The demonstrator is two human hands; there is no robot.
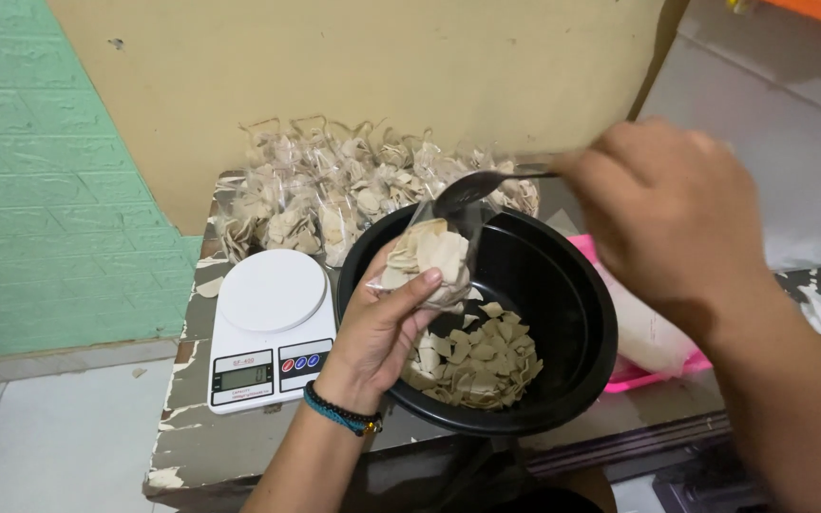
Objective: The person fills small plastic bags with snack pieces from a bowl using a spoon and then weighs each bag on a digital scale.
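Chips (434, 252) fill the small clear bag (429, 261) I hold open over the black bowl (563, 313), where more chips lie loose at the bottom. To fill it well, I judge that the bag mouth should stay wide and right under the spoon (472, 188), so that anything that slips falls back into the bowl and not onto the table (201, 446). My left hand (377, 332) is closed around the bag, thumb across its front, fingers behind. My right hand (667, 214) is clenched on the spoon's handle, its scoop just above the bag. The two hands are apart, meeting only at the bag mouth. A white scale (271, 328) sits just left of the bowl, and filled bags (334, 190) are heaped behind it by the wall.
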